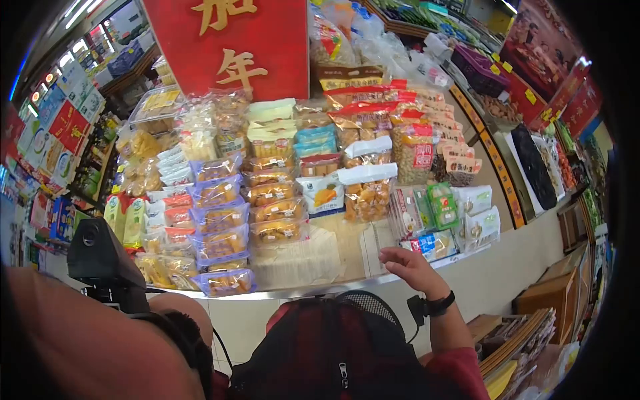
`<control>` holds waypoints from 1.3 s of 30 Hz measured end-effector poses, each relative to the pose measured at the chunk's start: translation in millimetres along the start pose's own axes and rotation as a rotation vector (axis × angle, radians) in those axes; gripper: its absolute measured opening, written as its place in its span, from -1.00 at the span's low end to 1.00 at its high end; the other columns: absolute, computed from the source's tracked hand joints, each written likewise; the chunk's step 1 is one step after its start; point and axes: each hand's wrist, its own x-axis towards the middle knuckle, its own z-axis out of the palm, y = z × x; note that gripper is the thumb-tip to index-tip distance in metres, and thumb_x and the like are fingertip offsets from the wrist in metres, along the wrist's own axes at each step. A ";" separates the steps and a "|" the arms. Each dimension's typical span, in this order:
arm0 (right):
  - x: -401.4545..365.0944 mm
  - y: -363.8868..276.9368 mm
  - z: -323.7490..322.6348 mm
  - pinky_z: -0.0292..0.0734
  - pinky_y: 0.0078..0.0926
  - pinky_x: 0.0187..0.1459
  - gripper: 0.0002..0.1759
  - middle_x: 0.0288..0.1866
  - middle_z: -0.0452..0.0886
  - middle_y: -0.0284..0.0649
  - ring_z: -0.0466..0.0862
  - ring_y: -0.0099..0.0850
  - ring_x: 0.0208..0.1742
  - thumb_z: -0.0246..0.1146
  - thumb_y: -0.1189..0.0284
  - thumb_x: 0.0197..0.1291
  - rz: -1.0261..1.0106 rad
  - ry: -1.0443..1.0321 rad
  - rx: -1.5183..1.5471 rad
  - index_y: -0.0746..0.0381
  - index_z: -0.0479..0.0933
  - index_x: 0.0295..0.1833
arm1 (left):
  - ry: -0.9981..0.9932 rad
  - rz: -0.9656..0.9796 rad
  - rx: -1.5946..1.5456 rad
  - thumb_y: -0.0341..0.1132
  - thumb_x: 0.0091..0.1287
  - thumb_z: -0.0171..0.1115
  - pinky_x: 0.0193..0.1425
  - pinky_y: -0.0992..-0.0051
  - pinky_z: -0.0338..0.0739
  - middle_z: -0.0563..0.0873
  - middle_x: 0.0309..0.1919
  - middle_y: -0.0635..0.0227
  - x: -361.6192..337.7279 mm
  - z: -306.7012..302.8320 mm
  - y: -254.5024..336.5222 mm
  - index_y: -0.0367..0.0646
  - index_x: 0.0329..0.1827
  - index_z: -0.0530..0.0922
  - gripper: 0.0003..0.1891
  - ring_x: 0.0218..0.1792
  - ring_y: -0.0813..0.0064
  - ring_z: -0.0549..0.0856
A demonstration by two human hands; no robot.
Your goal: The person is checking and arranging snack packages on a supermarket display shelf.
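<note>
My right hand (408, 262) is raised in front of the white shelf edge (313, 288), fingers loosely apart and holding nothing. It is nearest to the green and white snack packs (440, 208) and a bare patch of shelf. A black band (440, 305) wraps its wrist. My left forearm fills the lower left; a black strap (190, 347) crosses the wrist and a black camera box (100, 252) sits above it. Only a rounded part of my left hand (179, 305) shows, with the fingers hidden. A red and black zipped bag (337, 353) is at my chest.
The shelf is packed with bagged snacks: purple-edged cake packs (220, 220), yellow pastry bags (367, 193), nuts (413, 153). A red sign with gold characters (230, 47) stands behind. Cardboard boxes (553, 293) and stacked flat packs (520, 333) are at the lower right. More shelves run along the left.
</note>
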 end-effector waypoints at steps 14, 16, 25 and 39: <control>-7.2 1.6 -0.5 0.48 -0.51 0.13 -0.51 0.12 0.61 -0.17 0.58 -0.48 0.13 0.24 0.39 0.33 -0.027 -0.017 0.109 0.32 0.40 0.32 | -0.011 0.051 -0.046 -0.20 0.41 0.13 0.27 0.24 0.40 0.47 0.27 0.45 11.5 23.9 20.7 0.05 0.40 0.37 -0.51 0.30 0.39 0.38; -10.2 -1.3 0.0 0.48 -0.50 0.14 -0.51 0.12 0.61 -0.17 0.57 -0.47 0.13 0.24 0.40 0.34 -0.019 -0.015 0.126 0.32 0.39 0.33 | -0.019 0.045 -0.055 -0.20 0.41 0.13 0.28 0.25 0.40 0.46 0.28 0.45 12.9 28.5 21.0 0.06 0.40 0.37 -0.51 0.31 0.40 0.37; -12.5 11.0 -3.7 0.49 -0.53 0.10 -0.53 0.06 0.63 -0.21 0.59 -0.51 0.05 0.24 0.37 0.33 -0.057 0.011 0.125 0.32 0.43 0.29 | -0.016 0.052 -0.066 -0.23 0.41 0.13 0.31 0.27 0.37 0.42 0.33 0.49 15.7 39.6 20.8 0.09 0.41 0.36 -0.51 0.36 0.45 0.33; -8.4 19.9 -0.9 0.49 -0.47 0.12 -0.50 0.05 0.65 -0.13 0.61 -0.45 0.08 0.24 0.26 0.32 -0.033 0.026 0.074 0.31 0.45 0.27 | 0.000 0.178 -0.022 -0.27 0.41 0.13 0.36 0.30 0.34 0.37 0.42 0.54 9.6 76.4 18.6 0.13 0.43 0.35 -0.50 0.44 0.52 0.26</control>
